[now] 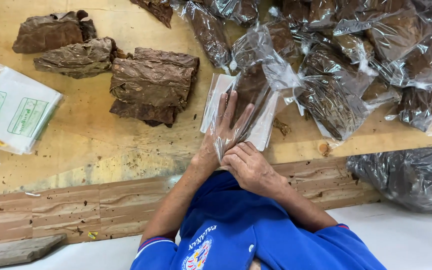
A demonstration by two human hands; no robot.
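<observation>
My left hand (pixel 223 132) lies flat with fingers spread at the mouth of a clear plastic bag (pixel 256 80), and the film is draped over the fingers. The bag holds dark brown dried leaves and rests on a thin stack of flat empty bags (pixel 268 130). Just below, my right hand (pixel 250 169) is curled and pinches the bag's open edge near my left wrist. Both forearms reach out from blue sleeves over the wooden table (pixel 101 145).
Loose piles of dried brown leaves (pixel 151 85) lie at left centre, with more (pixel 51 32) at the far left. Many filled clear bags (pixel 366 65) crowd the upper right. White printed packets (pixel 13 110) sit at the left edge. A dark plastic bundle (pixel 406 177) lies at the lower right.
</observation>
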